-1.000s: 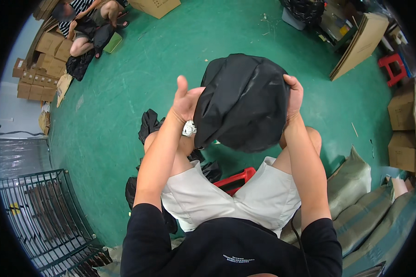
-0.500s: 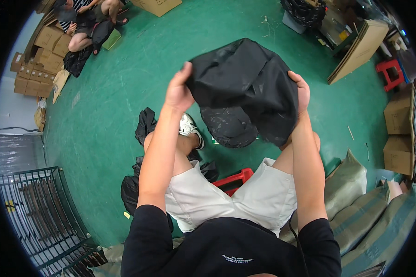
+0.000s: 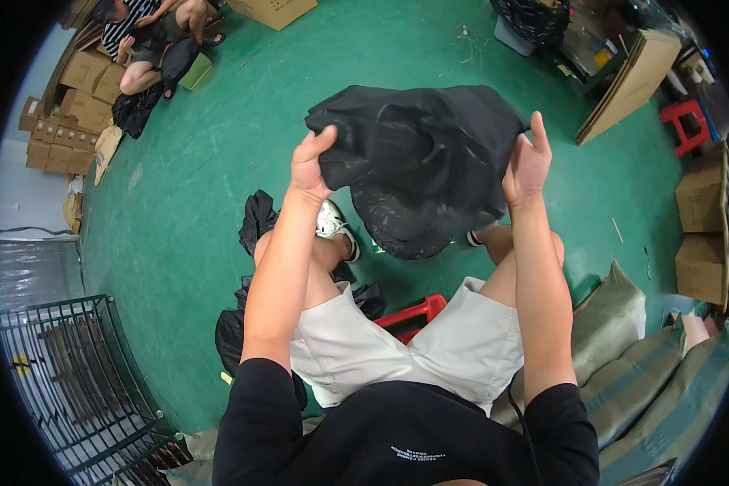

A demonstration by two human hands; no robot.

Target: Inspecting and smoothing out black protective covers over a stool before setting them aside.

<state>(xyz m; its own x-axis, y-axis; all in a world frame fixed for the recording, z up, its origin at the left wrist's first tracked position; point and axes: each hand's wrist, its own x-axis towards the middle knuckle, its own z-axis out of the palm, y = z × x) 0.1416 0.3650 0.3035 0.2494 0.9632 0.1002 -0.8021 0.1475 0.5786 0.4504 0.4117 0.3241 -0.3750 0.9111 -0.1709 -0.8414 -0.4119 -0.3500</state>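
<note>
Green floor (image 3: 219,162); both hands (image 3: 309,166) (image 3: 526,166) grip black garment (image 3: 421,162)

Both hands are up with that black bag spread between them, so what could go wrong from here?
The black bag hangs only from pinches at its edges, left hand and right hand; either grip could slip and drop a side. Its loose lower part dangles near the white shoe and might snag. More black bags lie around the feet on the green floor, a possible tangle.
</note>
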